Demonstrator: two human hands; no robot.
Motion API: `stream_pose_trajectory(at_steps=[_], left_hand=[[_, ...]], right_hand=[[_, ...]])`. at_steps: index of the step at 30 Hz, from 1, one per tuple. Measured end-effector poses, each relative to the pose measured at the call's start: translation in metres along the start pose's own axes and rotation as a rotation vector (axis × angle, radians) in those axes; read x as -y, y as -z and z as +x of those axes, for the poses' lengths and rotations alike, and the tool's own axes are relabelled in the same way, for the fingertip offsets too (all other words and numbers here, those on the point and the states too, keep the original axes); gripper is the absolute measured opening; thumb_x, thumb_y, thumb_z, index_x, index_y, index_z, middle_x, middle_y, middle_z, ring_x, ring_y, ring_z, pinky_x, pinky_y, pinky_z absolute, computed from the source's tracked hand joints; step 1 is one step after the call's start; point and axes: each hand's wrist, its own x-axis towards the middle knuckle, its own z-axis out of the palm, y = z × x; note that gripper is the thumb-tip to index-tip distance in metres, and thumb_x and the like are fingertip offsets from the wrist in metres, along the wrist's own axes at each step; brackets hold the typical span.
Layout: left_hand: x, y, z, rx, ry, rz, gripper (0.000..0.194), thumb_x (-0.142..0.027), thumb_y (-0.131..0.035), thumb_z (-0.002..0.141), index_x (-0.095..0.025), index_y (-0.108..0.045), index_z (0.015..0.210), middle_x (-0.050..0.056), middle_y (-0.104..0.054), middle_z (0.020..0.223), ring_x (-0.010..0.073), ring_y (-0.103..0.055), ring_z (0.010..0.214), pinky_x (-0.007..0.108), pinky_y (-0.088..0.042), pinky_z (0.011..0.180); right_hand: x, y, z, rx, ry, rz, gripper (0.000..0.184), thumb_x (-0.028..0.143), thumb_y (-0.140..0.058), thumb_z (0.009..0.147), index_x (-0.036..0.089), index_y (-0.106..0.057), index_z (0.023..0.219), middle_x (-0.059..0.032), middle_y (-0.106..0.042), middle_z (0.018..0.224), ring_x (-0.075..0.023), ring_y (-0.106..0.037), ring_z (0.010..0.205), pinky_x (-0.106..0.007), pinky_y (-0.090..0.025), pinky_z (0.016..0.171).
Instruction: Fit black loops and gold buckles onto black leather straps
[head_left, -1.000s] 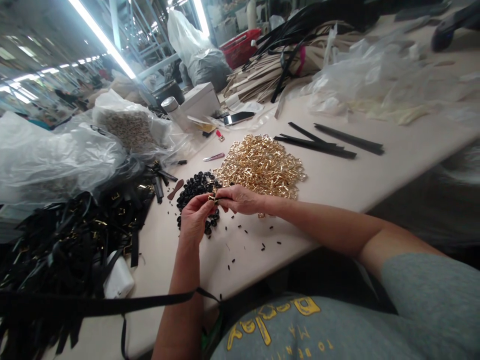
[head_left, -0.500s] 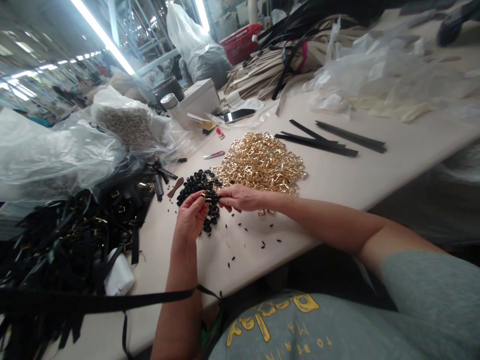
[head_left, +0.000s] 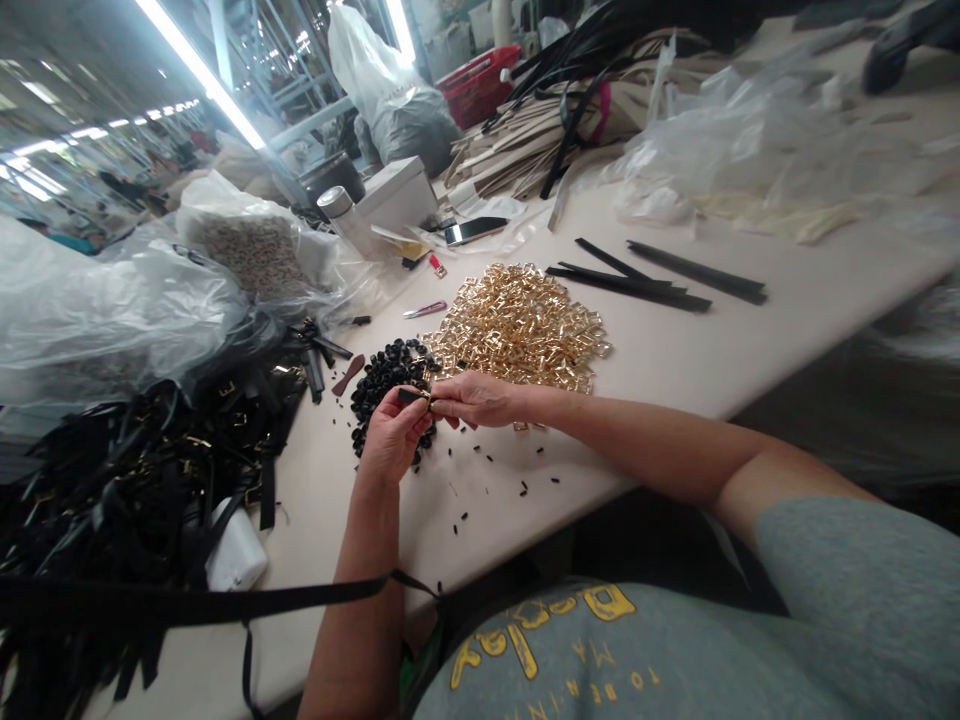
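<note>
Gold heap (head_left: 525, 325) blocks ahead — tabletop (head_left: 671, 360) passable rightward — blurred plastic (head_left: 735, 150), apparently bags, beyond

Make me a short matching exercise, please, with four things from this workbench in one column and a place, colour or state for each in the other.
Column one
1. Buckles
2. Short black strip
3. Phone
4. Basket

Column two
A. Held in the fingers of the left hand
B. Red, towards the back
C. Gold, heaped in a pile
D. Lying flat, dark screen up

Right pairs: 1-C, 2-A, 3-D, 4-B
</note>
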Motion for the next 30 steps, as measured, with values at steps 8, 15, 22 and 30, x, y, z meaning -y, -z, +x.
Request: stream_pose_trajectory(at_steps=[8,15,22,30], left_hand=[[0.0009,-0.0008,-0.0033,0.103,-0.028,0.047,0.03,-0.025,-0.084,0.063,-0.017,-0.059,0.076,-0.002,-0.062,0.069,0.0086,-0.06,0.06,0.017,-0.048,0.056],[0.0026,-0.0009,-0.0031,0.077,-0.011,0.052,0.031,-0.024,-0.085,0.06,-0.017,-0.062,0.08,-0.001,-0.065,0.07,0.0098,-0.062,0.061,0.019,-0.05,0.058],[-0.001,-0.0004,-0.005,0.053,0.004,0.04,0.032,-0.023,-0.085,0.058,-0.017,-0.065,0.082,0.0,-0.067,0.075,0.0105,-0.064,0.065,0.02,-0.053,0.062],[0.0062,-0.0059,-0.0006,-0.057,0.008,0.019,0.033,-0.029,-0.086,0.057,-0.016,-0.061,0.074,-0.001,-0.063,0.066,0.0089,-0.062,0.059,0.017,-0.051,0.057]], right_hand=[[-0.0029,0.0016,-0.0008,0.017,-0.008,0.12,0.037,0.042,-0.045,0.096,0.013,-0.055,0.075,0.0026,-0.055,0.062,-0.0048,-0.047,0.045,-0.016,-0.037,0.045],[-0.0004,0.0034,-0.0012,0.005,-0.09,0.193,0.044,0.051,-0.05,0.09,0.013,-0.057,0.071,0.003,-0.052,0.056,-0.0053,-0.044,0.042,-0.017,-0.033,0.041],[-0.0034,0.0043,-0.0015,-0.062,-0.068,0.126,0.035,0.04,-0.052,0.089,0.013,-0.057,0.067,0.0034,-0.052,0.055,-0.0057,-0.045,0.048,-0.017,-0.032,0.047],[0.0006,0.0044,-0.0003,-0.172,0.03,-0.326,0.033,0.029,-0.052,0.088,0.014,-0.051,0.059,0.0045,-0.041,0.053,-0.0063,-0.034,0.052,-0.022,-0.022,0.053]])
